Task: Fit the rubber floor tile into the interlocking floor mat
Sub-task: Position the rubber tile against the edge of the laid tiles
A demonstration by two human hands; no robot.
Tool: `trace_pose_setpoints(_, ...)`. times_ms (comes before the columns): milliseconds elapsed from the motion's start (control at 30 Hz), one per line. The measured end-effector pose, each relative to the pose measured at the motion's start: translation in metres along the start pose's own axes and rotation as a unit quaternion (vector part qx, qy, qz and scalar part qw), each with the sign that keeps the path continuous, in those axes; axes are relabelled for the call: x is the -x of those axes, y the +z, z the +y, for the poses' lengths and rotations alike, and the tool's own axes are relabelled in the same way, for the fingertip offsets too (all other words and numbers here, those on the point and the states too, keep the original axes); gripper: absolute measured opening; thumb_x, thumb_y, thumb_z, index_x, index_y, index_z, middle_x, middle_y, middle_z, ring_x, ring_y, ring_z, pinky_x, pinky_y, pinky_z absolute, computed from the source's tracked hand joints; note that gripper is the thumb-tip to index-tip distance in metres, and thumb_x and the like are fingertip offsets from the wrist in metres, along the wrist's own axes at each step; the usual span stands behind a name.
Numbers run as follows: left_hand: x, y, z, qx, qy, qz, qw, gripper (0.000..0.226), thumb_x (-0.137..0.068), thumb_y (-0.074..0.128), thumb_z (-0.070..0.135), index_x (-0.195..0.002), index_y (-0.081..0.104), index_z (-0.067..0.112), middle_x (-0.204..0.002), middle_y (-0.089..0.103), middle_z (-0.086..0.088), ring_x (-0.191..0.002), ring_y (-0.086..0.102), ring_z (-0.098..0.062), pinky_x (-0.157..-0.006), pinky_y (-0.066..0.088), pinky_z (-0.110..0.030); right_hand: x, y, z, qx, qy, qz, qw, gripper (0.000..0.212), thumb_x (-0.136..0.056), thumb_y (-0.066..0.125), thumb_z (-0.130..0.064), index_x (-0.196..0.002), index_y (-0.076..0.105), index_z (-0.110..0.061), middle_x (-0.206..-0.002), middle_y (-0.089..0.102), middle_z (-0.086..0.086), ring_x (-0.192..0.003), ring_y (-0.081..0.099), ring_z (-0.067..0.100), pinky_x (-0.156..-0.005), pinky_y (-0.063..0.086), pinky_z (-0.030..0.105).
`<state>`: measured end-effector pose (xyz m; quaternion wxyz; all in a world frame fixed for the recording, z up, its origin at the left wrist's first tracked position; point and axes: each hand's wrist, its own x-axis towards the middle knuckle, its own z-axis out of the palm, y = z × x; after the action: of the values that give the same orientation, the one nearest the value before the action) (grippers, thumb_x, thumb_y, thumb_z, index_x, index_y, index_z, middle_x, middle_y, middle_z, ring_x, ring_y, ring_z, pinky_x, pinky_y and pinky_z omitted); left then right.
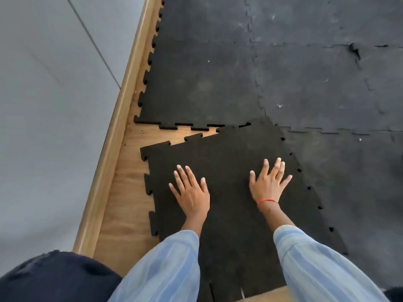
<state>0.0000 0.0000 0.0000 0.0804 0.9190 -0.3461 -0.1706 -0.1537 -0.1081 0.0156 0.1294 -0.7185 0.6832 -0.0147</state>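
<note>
A loose black rubber floor tile (229, 153) with toothed edges lies skewed in front of me. Its far right corner overlaps the laid interlocking floor mat (207, 83), and its right edge lies over the neighbouring tiles. A wedge of bare wood shows between the tile's far edge and the mat's toothed near edge. My left hand (190, 190) rests flat on the tile with fingers spread. My right hand (269, 184), with an orange band at the wrist, lies flat on the tile's right part, fingers apart. Neither hand grips anything.
Wooden floor (126, 203) shows left of the tile, bordered by a wooden skirting strip (109, 153) and a grey wall (48, 105). The mat has a torn seam (354, 51) at the far right. A dark fabric shape (54, 277) fills the lower left corner.
</note>
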Motion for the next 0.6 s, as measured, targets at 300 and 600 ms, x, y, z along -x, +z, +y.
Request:
trace_pose_setpoints(300, -0.03, 0.022, -0.056, 0.06, -0.174, 0.049, 0.982, 0.105, -0.079, 0.036, 0.078, -0.152, 0.004, 0.01, -0.157, 0.002, -0.028, -0.143, 0.003, -0.045, -0.112, 0.01, -0.062, -0.037, 0.014, 0.051, -0.029, 0.162, 0.027, 0.986, 0.12, -0.065, 0.032, -0.09, -0.15, 0.008, -0.008, -0.157, 0.014, 0.02, -0.145, 0.008, 0.037, -0.118, 0.003, 0.054)
trace_pose_setpoints(600, -0.043, -0.002, -0.052, 0.165, -0.272, 0.077, 0.945, 0.115, -0.069, 0.065, 0.07, -0.149, 0.016, 0.004, -0.146, 0.023, -0.03, -0.127, 0.032, -0.042, -0.103, 0.035, -0.048, -0.047, -0.009, 0.045, -0.117, 0.264, 0.002, 0.957, 0.131, -0.052, 0.063, -0.083, -0.147, 0.017, -0.004, -0.145, 0.032, 0.023, -0.135, 0.028, 0.038, -0.109, 0.026, 0.05)
